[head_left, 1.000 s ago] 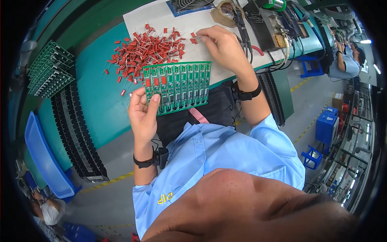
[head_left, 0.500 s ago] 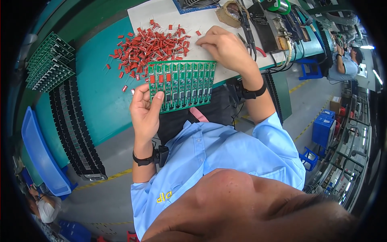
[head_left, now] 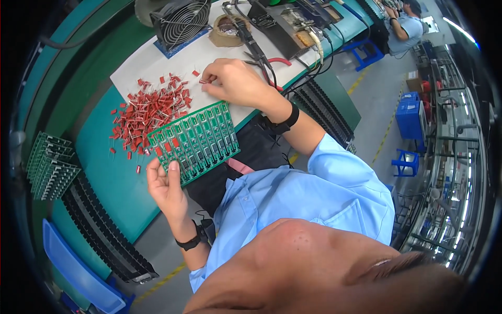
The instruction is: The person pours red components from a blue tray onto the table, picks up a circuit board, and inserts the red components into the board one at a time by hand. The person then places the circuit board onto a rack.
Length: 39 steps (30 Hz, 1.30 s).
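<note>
Head view: left hand (head_left: 166, 189) at 8 o'clock, closed on the near corner of the green circuit board (head_left: 194, 141), thumb on top. Right hand (head_left: 234, 81) at 12 o'clock, fingers pinching 1 red capacitor (head_left: 203, 81) just above the board's far edge. Pile of red capacitors (head_left: 149, 111) at 10 o'clock on the tabletop (head_left: 104, 172), touching the board.

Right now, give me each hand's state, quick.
Left hand: closed on the green circuit board edge.
Right hand: pinching a small red component.

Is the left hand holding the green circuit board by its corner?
Yes, the left hand grips the near corner of the green circuit board, thumb on its top face.
</note>
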Available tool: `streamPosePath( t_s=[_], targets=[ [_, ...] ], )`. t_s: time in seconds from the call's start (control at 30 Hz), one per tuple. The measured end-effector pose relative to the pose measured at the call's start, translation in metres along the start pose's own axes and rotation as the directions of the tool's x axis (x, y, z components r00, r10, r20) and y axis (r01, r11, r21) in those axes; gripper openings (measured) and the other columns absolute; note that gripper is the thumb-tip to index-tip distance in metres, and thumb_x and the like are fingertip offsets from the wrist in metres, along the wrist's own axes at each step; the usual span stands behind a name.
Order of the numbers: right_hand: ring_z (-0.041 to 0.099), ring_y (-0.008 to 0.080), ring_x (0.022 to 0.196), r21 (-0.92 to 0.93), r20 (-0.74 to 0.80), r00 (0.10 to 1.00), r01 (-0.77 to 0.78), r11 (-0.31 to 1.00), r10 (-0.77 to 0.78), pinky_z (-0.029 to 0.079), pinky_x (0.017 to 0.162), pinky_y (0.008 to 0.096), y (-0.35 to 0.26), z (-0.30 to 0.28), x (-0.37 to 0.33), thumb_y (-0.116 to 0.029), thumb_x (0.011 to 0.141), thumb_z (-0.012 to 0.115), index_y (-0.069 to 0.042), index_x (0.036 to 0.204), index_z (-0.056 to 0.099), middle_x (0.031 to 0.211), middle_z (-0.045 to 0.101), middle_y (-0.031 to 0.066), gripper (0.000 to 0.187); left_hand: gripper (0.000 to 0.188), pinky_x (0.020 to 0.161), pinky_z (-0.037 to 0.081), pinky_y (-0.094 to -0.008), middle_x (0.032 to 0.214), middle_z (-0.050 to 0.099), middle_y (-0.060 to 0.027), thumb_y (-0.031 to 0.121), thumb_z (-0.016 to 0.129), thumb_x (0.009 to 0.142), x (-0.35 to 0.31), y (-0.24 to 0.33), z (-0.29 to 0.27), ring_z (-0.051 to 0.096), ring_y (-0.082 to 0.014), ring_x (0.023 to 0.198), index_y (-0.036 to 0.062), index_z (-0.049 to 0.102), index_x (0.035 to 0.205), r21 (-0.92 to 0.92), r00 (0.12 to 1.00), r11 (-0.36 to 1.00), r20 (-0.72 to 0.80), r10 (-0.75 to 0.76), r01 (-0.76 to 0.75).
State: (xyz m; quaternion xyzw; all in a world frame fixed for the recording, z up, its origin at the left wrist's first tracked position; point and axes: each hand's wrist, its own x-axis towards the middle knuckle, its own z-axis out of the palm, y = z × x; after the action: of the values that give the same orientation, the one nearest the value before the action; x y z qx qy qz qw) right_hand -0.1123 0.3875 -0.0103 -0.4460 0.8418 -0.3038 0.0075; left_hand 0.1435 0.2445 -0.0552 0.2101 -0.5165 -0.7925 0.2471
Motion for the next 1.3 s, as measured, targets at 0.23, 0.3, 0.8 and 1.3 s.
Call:
streamPosePath(
  t_s=[0.23, 0.3, 0.8, 1.3],
  targets=[
    [0.070, 0.0222, 0.076, 0.192, -0.201, 0.978, 0.101, 0.976, -0.061, 0.057, 0.069, 0.0336, -0.001, -0.022, -0.002, -0.012, 0.081, 0.077, 0.000, 0.097, 0.072, 0.086, 0.069, 0.0119, 0.021, 0.030, 0.087, 0.049, -0.0229, 0.113, 0.067, -0.0113, -0.005, 0.057, 0.098, 0.003, 0.001, 0.001, 0.063, -0.0092, 0.099, -0.0014, 0.049, 0.126, -0.038, 0.999, 0.999, 0.024, 0.034, -0.033],
    [0.070, 0.0218, 0.077, 0.345, -0.209, 0.976, 0.127, 0.930, -0.056, 0.057, 0.070, 0.0325, -0.013, -0.025, -0.007, -0.007, 0.081, 0.077, 0.000, 0.100, 0.073, 0.090, 0.069, 0.0111, 0.021, 0.030, 0.088, 0.049, -0.0233, 0.112, 0.067, -0.0113, -0.004, 0.057, 0.098, 0.004, 0.004, 0.006, 0.063, -0.0096, 0.099, -0.0014, 0.049, 0.127, -0.055, 0.999, 0.998, 0.011, 0.040, -0.040],
    [0.068, 0.0204, 0.086, 0.376, -0.187, 0.918, 0.396, 0.838, -0.350, 0.055, 0.070, 0.0305, -0.052, 0.002, -0.024, 0.002, 0.078, 0.078, -0.002, 0.101, 0.074, 0.101, 0.068, 0.0091, 0.024, 0.034, 0.086, 0.049, -0.0234, 0.122, 0.063, -0.0109, -0.003, 0.059, 0.099, -0.003, -0.004, 0.001, 0.061, -0.0107, 0.104, 0.0002, 0.047, 0.131, -0.028, 0.996, 0.996, -0.038, 0.078, -0.079],
    [0.070, 0.0224, 0.089, 0.303, -0.243, 0.862, 0.502, 0.810, -0.444, 0.058, 0.074, 0.0306, -0.072, 0.031, -0.021, 0.006, 0.074, 0.079, 0.000, 0.095, 0.072, 0.099, 0.070, 0.0098, 0.022, 0.030, 0.076, 0.047, -0.0178, 0.119, 0.066, -0.0114, -0.001, 0.060, 0.099, 0.004, 0.009, 0.008, 0.061, -0.0053, 0.096, -0.0033, 0.048, 0.125, -0.029, 0.997, 0.996, -0.007, 0.079, -0.079]
  ],
)
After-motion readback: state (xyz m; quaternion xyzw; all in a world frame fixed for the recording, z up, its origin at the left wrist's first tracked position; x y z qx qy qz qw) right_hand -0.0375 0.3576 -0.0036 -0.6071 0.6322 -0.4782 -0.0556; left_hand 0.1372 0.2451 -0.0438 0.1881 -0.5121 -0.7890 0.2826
